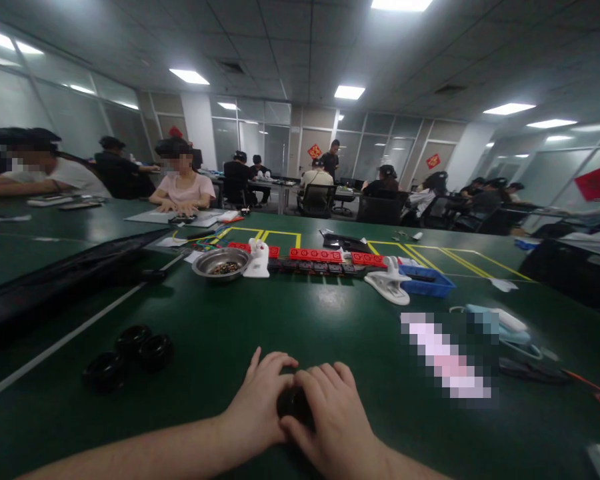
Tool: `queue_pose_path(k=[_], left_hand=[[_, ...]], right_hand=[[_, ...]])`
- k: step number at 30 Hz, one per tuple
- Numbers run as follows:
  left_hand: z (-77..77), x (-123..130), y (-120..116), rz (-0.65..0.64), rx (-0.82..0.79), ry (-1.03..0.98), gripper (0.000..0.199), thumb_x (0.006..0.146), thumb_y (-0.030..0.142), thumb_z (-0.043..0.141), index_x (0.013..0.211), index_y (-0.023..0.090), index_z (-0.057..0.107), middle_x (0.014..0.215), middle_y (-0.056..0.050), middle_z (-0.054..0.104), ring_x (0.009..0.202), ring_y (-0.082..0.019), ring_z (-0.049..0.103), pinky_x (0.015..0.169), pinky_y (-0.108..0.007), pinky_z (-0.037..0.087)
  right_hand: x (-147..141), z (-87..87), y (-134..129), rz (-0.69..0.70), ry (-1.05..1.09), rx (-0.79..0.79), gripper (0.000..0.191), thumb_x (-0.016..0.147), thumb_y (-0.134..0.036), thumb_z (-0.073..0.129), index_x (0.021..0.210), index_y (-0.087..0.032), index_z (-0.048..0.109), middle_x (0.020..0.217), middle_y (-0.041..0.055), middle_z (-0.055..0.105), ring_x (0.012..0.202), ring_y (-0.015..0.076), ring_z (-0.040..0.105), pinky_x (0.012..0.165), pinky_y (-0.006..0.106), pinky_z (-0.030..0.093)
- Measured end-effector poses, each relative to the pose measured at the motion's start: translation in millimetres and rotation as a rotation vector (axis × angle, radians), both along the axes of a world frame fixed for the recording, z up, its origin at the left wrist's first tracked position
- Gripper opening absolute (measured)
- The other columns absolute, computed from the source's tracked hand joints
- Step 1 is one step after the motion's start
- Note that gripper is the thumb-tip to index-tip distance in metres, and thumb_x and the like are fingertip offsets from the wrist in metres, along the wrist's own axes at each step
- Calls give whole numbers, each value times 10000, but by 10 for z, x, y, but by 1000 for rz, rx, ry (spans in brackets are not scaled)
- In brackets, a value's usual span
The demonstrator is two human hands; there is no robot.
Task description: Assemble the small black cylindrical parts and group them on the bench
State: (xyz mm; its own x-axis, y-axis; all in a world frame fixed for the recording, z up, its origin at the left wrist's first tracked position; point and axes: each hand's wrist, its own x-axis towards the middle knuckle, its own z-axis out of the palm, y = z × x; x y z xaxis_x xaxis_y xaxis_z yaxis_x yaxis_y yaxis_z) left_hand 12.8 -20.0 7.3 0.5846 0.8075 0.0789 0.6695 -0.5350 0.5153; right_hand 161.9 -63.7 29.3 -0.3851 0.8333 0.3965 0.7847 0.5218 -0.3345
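Hands: at lower centre, the left hand (257, 398) lies against the left side of a black round piece (291, 403), fingers bent and slightly apart; whether it pinches I cannot tell. The right hand (335, 417) curls over the right side, fingers above and thumb below, clasping it.
Black round piece: between both hands, touching each, so neither is clearly nearer; the right covers more of it. Its long axis cannot be told, since fingers hide much of the outline.
Spare black rings (103, 371): three, grouped close together at lower left, well apart from the left hand.
Counter (205, 333): dark green, stretching across the frame. From the left edge, a long black object (55, 275) slants towards the centre; then a metal bowl (238, 257) holding small bits, an upright white clamp (257, 263) just beside it, red strips (315, 255) behind a black row (325, 268), another white clamp (387, 285) lying low, and a blue tray (437, 288). At middle right, a pixelated pink patch (445, 360) and a pale blue item (503, 327).
Room: a person in a pink top (185, 187) sits at upper left, a standing person (331, 159) is near upper centre, and more seated people show at upper right, below ceiling lights (350, 92).
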Motion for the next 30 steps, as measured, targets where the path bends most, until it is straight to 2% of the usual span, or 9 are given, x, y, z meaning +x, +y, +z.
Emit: queue_pose_path(k=[3, 6, 11, 13, 17, 20, 25, 28, 30], left_hand=[[-7, -2, 31, -13, 7, -22, 408, 534, 255, 666, 939, 260, 618, 1090, -48, 529, 1089, -277, 434, 1026, -555, 80], [-19, -2, 42, -24, 0, -38, 413, 535, 316, 690, 937, 259, 622, 1088, -47, 526, 1080, -279, 435, 1022, -555, 107], [-48, -18, 48, -56, 40, -16, 380, 580, 280, 658, 954, 249, 603, 1086, -39, 523, 1081, -264, 430, 1018, -542, 140], [-55, -25, 49, -56, 65, -15, 383, 581, 262, 649, 960, 247, 596, 1089, -35, 522, 1075, -264, 433, 1014, -549, 135], [-41, -43, 67, -76, 92, -21, 438, 576, 318, 667, 998, 238, 581, 1062, -31, 550, 1056, -259, 451, 1011, -563, 108], [-25, -65, 89, -107, 84, -10, 409, 593, 346, 667, 975, 215, 598, 1090, -51, 547, 1076, -264, 443, 1004, -571, 114], [-22, -89, 109, -142, 60, -18, 392, 610, 395, 661, 967, 243, 606, 1123, -44, 535, 1099, -266, 427, 997, -571, 132], [-29, -88, 111, -139, 62, -32, 430, 604, 425, 660, 990, 246, 598, 1111, -44, 536, 1090, -267, 430, 999, -565, 142], [-39, -87, 112, -129, 71, -37, 451, 599, 434, 661, 994, 226, 598, 1103, -57, 532, 1081, -271, 434, 1001, -561, 149]], right_hand=[[12, 33, -24, 110, 110, -23, 360, 616, -124, 508, 967, -198, 479, 936, 40, 586, 891, 217, 511, 909, 457, 260], [7, 27, -24, 134, 151, 26, 436, 596, -151, 521, 1023, -189, 439, 1027, 65, 552, 962, 232, 485, 975, 495, 170], [8, -37, 22, 59, 108, 107, 261, 673, -261, 558, 912, -187, 485, 883, 66, 582, 828, 228, 513, 832, 458, 342], [24, -50, 25, 98, 107, 118, 241, 678, -189, 496, 919, -191, 481, 868, 54, 585, 817, 209, 524, 869, 463, 322], [57, -70, 19, 243, 149, 123, 437, 614, -145, 425, 1049, -186, 418, 984, 57, 557, 950, 211, 510, 984, 490, 204], [60, -115, 49, 173, 162, 197, 445, 655, -216, 475, 1090, -174, 387, 1015, 82, 534, 977, 237, 494, 966, 498, 232], [45, -182, 128, -38, 128, 207, 333, 671, -333, 584, 940, -178, 463, 859, 74, 562, 829, 244, 527, 828, 470, 371], [53, -181, 140, 27, 129, 171, 251, 692, -269, 532, 923, -187, 478, 824, 50, 579, 822, 228, 544, 887, 489, 331], [64, -179, 138, 131, 137, 165, 340, 694, -228, 464, 1031, -185, 445, 943, 66, 576, 950, 243, 520, 955, 511, 258]])
